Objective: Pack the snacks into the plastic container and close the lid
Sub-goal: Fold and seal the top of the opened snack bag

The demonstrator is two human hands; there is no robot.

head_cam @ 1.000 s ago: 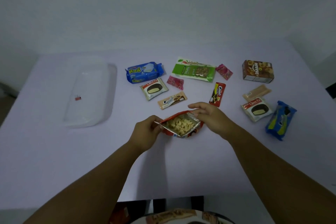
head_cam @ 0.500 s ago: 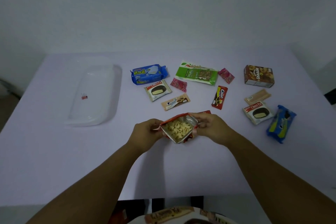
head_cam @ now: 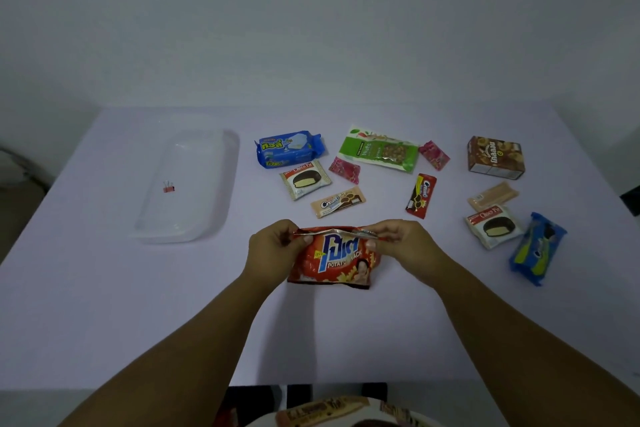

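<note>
Head view shows both hands holding a red, shiny potato snack bag (head_cam: 334, 262) just above the pale purple table (head_cam: 104, 305). The left hand (head_cam: 277, 250) pinches the top left corner of the bag, and the right hand (head_cam: 398, 243) pinches the top right corner. The top edge of the bag is pulled flat between them, so the mouth looks pressed shut. This is likely so the snacks do not fall out when the bag is packed.

A clear plastic container (head_cam: 187, 184) sits well to the left on the table. A small red clip (head_cam: 168, 188) lies in it or on it; which one cannot be told. It may be meant for clipping the bag shut. No snacks are in the container yet, so the packing has hardly begun.

Other snacks lie spread out beyond the hands, easy to reach: a blue cookie pack (head_cam: 289, 152), a green nut bag (head_cam: 381, 153), a brown box (head_cam: 495, 158) and two choco pie packs (head_cam: 304, 179) (head_cam: 493, 225).
</note>
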